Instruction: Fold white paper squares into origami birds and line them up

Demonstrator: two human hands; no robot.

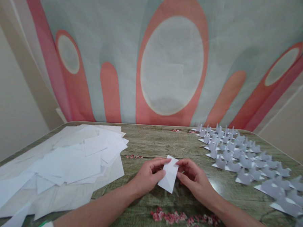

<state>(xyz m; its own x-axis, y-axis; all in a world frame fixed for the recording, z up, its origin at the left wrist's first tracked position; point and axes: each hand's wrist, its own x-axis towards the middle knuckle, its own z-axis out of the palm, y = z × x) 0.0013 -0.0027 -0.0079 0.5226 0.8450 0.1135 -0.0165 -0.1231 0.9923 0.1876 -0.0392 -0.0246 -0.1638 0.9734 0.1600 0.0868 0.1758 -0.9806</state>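
A small folded piece of white paper (168, 177) is held up above the middle of the table, near its front. My left hand (152, 171) pinches it along the left edge, thumb on the near face and fingers at the top. On the other side, my right hand (190, 176) grips the right edge between thumb and fingertips. Crease lines show faintly on the paper. Many small folded paper birds (245, 161) stand in rows on the right side of the table, apart from my right hand.
Loose white paper sheets (70, 163) lie in an overlapping heap on the left of the table. The wood-grain tabletop (150, 140) carries printed pink flowers (171, 216). Behind it hangs a backdrop (130, 31) with orange and white shapes.
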